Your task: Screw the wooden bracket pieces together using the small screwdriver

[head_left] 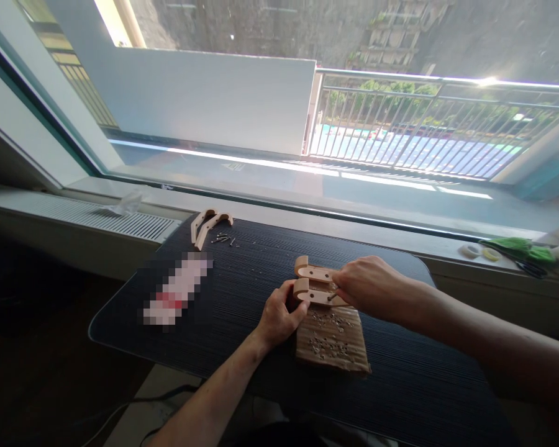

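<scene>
- Two bare hands work at a dark worktop [242,273] with fine, wood-like ribbing and rounded corners, set beside a large window.
- The left hand [280,315] grips the rounded end of the nearer wooden hook [317,297], thumb on the near side.
- The right hand [366,287] is curled closed over the hook's other end, around a thin metal shaft [332,297] that slants down to the wood; the part inside the fist is hidden.
- The farther wooden hook [315,273] lies parallel, just beyond the nearer one. Both are pale, smooth and curled up at the left end, with small, dark, round holes.
- Below them spreads one roughly square piece of corrugated cardboard [335,365], brown and ridged, strewn with small specks too many to count.
- Two more hooks [209,231] of the same pale wood lie side by side at the worktop's far left, making four in all.
- Beside that pair is a loose cluster of slim metal screws [222,238], several, too small to count surely.
- Nearer the left edge is one pink-white and red item [179,292], blurred into squares.
- On the sill at right: two tape rolls [491,254], one whitish, one yellowish, and one crumpled green cloth [526,249].
- At left, one crinkled clear plastic bag [125,203] rests on a slatted grille [102,218].
</scene>
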`<state>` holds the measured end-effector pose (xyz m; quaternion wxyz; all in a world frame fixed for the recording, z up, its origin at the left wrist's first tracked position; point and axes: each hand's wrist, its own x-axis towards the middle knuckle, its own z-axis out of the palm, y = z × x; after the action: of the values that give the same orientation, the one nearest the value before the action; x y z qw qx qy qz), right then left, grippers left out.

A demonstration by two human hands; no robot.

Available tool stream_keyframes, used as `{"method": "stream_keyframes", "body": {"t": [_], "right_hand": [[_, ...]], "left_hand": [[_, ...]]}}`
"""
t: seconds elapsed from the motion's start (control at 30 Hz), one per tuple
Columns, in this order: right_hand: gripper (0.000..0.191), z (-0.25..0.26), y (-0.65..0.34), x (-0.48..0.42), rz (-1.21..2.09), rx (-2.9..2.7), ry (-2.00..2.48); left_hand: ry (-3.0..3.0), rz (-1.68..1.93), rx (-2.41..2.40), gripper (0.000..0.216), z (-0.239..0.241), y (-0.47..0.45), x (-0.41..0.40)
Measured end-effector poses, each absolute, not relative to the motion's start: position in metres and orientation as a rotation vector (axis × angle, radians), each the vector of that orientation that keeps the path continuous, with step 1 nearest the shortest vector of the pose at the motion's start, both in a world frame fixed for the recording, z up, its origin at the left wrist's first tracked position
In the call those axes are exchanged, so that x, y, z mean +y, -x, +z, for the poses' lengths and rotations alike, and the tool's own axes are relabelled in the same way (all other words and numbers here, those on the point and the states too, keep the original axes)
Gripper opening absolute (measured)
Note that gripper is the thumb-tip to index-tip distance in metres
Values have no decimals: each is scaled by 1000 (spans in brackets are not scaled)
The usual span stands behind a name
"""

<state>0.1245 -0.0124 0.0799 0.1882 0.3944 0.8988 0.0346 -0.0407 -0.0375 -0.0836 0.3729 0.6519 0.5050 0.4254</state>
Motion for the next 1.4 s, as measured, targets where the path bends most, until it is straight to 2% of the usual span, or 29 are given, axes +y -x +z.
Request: {"method": "stream_keyframes", "body": {"t": [0.17,0.3,0.6,0.87,1.03,1.2,1.4], "right_hand": [[13,93,-121,-17,49,2443,-1161],[16,103,-121,-18,49,2446,-1131],[19,88,-121,-11,43,2603,-1032],[17,81,-123,-6,88,2506,-1100],[23,86,-121,-11,102,2419,-1193],[12,99,-122,-16,84,2433,-1195],[20,101,-124,-18,69,2513,-1058]], "left_hand": [[-1669,1104,1267,26,-83,40,-37],[-1666,1108,1255,25,-84,40,-37],[-1687,1082,1311,26,-84,41,-37],[-1629,1119,1309,29,-81,40,-38],[-1648,1112,1299,28,-79,40,-38],[-1630,1130,1283,28,-78,40,-39],[-1631,1115,1269,28,-80,40,-38]]}}
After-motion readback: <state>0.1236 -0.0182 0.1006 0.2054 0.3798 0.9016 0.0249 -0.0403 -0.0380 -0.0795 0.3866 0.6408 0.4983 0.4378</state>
